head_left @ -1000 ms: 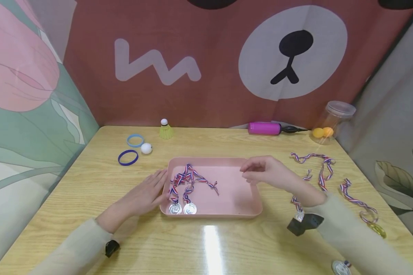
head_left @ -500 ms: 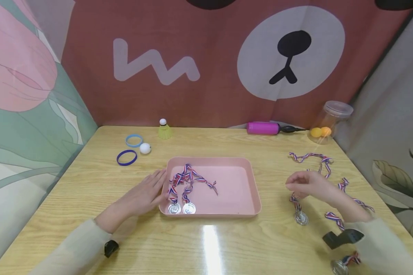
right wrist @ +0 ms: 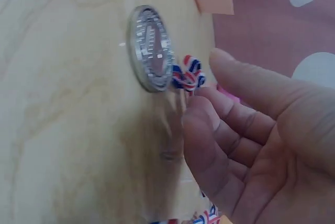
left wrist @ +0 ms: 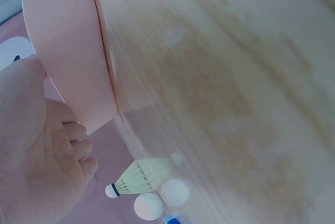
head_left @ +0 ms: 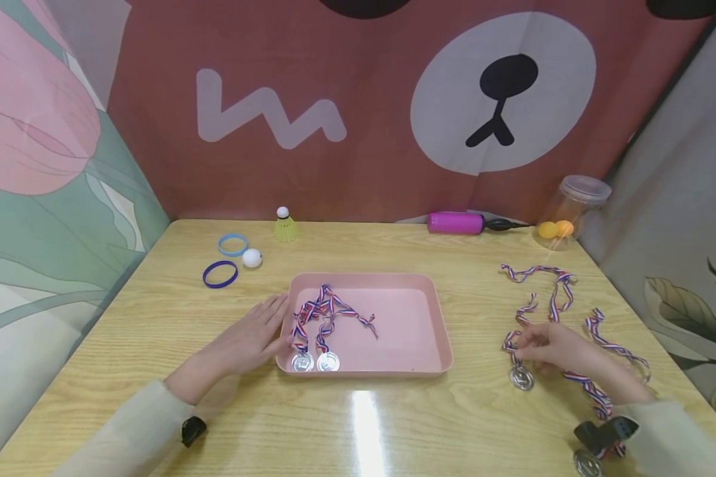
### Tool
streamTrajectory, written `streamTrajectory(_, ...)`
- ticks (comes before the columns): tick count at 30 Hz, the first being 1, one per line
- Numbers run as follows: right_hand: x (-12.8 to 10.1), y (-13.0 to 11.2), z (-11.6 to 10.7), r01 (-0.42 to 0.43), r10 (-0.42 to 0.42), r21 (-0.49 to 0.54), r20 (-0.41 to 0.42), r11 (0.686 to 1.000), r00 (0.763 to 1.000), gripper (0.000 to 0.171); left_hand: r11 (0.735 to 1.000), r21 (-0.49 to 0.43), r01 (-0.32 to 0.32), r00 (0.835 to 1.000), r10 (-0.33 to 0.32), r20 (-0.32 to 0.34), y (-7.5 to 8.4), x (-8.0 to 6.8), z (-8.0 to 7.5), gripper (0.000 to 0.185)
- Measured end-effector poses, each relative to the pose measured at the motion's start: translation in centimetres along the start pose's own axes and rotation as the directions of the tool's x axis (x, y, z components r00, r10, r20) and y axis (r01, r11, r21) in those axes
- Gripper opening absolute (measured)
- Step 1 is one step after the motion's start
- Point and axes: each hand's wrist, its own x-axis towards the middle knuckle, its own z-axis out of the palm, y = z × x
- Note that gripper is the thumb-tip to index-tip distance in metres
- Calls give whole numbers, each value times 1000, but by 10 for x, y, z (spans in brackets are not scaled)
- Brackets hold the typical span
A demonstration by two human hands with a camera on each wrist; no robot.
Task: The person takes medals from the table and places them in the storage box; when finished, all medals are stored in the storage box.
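A pink tray sits mid-table with two silver medals and their striped ribbons inside. My left hand lies flat on the table, its straight fingers against the tray's left edge. My right hand is low over the table to the right of the tray. Its fingertips are at the ribbon of a third silver medal that lies on the wood. In the right wrist view the thumb and fingers stand apart, with nothing pinched between them.
More striped ribbons lie on the right, and another silver medal is at the near edge. At the back are two blue rings, a white ball, a shuttlecock, a pink pump and a clear jar.
My right hand left the space over the tray's right side, swung right and came down to the medal's ribbon on the table. The left hand and tray stayed still.
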Motion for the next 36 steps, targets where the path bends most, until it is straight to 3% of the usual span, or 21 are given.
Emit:
streamTrajectory(8, 4, 1, 9, 5, -10, -158, -28, 987, 1000, 16, 1000, -2, -5, 1000, 5, -7, -1, 2, 2, 66)
streamTrajectory(14, 8, -4, 11, 17, -21, -213, -18, 977, 1000, 11, 1000, -2, 8, 1000, -8, 7, -1, 2, 1, 66)
streamTrajectory(22, 9, 0, 10, 26, -27, -168, -7, 985, 1000, 7, 1000, 6, -6, 1000, 6, -11, -1, 1, 1, 66)
streamTrajectory(32, 9, 9, -1, 213, -216, -58, -56, 975, 975, 10, 1000, 13, -13, 1000, 13, -14, 0, 2, 1, 65)
streamTrajectory(36, 9, 7, -6, 170, -166, 44, -78, 984, 983, 8, 1000, 15, -13, 1000, 13, -11, 0, 2, 0, 65)
